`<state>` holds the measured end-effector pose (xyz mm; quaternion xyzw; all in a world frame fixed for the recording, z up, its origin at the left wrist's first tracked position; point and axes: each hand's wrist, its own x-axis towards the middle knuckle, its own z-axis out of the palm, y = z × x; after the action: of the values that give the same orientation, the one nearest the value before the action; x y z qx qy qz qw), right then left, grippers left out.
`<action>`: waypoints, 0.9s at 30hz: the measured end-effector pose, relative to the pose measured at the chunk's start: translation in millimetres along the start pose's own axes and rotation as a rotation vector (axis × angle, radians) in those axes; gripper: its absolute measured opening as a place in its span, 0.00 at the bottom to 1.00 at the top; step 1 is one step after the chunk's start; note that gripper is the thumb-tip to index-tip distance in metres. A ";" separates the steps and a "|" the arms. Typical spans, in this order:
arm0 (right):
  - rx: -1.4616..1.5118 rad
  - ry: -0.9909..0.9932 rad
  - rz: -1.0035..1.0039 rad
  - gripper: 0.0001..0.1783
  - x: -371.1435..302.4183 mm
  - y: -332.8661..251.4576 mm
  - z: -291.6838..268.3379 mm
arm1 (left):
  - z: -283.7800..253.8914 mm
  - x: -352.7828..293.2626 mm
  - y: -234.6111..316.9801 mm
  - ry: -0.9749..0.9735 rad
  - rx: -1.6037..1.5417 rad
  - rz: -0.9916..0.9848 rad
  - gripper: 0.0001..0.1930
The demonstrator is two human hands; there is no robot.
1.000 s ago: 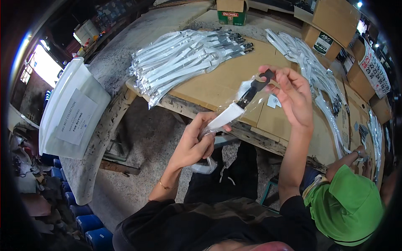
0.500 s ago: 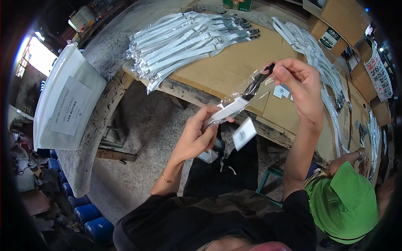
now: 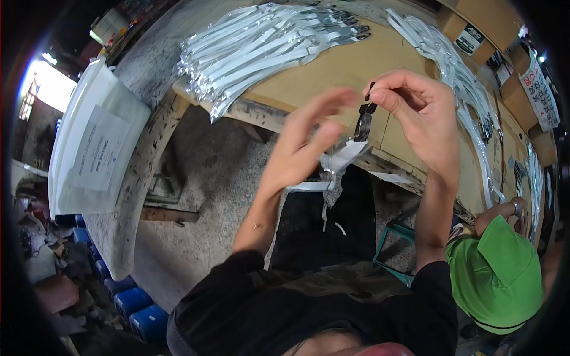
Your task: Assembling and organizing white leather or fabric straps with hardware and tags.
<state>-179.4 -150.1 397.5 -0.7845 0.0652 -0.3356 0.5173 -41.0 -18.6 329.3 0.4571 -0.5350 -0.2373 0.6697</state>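
My right hand [image 3: 418, 113] pinches the small black top end, which looks like a hanger hook [image 3: 367, 109], of a belt in a clear plastic sleeve [image 3: 346, 156]. The sleeve hangs below it over my lap, with a white band across it and its lower part bunched up. My left hand [image 3: 301, 142] is beside the sleeve, fingers apart and blurred by motion. Whether it touches the plastic is hard to tell.
A pile of sleeved white belts [image 3: 249, 56] lies on the cardboard-covered table [image 3: 309, 86], and another row [image 3: 436, 56] lies to the right. A white bin [image 3: 98, 142] stands at left. A person in a green cap [image 3: 499, 273] works at right. Blue containers [image 3: 148, 323] line the floor.
My left hand has let go of the sleeve and opened, moving up toward the black end. The belt now hangs more steeply from my right hand.
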 end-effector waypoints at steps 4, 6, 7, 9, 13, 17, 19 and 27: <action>-0.021 0.050 -0.017 0.05 -5.0 -7.5 -8.7 | 27.0 15.9 3.7 -0.135 -0.074 -0.091 0.14; 0.043 0.146 -0.049 0.04 -11.6 -4.7 -13.3 | 27.9 3.0 3.9 -0.208 -0.113 -0.285 0.14; 0.038 0.159 -0.046 0.04 -13.3 -4.6 -15.8 | 27.8 -2.0 0.1 -0.222 -0.116 -0.287 0.14; -0.021 0.240 -0.039 0.04 -15.5 -3.8 -20.2 | 26.9 -13.2 -12.9 -0.196 0.014 -0.209 0.13; 0.001 0.218 -0.060 0.05 -24.8 4.1 -18.9 | 17.6 -22.7 -24.0 -0.328 0.184 -0.197 0.12; 0.027 0.197 -0.055 0.06 -24.8 10.9 -24.7 | 13.4 -23.1 -34.8 -0.338 -0.216 -0.335 0.11; 0.029 0.196 -0.061 0.08 -26.5 16.8 -28.7 | 13.0 -24.7 -45.1 -0.307 -0.322 -0.393 0.10; 0.617 0.315 -0.064 0.11 -53.8 22.4 -30.2 | 33.1 -25.5 -53.6 0.004 -0.344 -0.407 0.09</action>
<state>-233.0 -159.4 360.9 -0.5312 0.0153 -0.4726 0.7031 -70.7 -35.1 270.4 0.4350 -0.3825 -0.4538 0.6771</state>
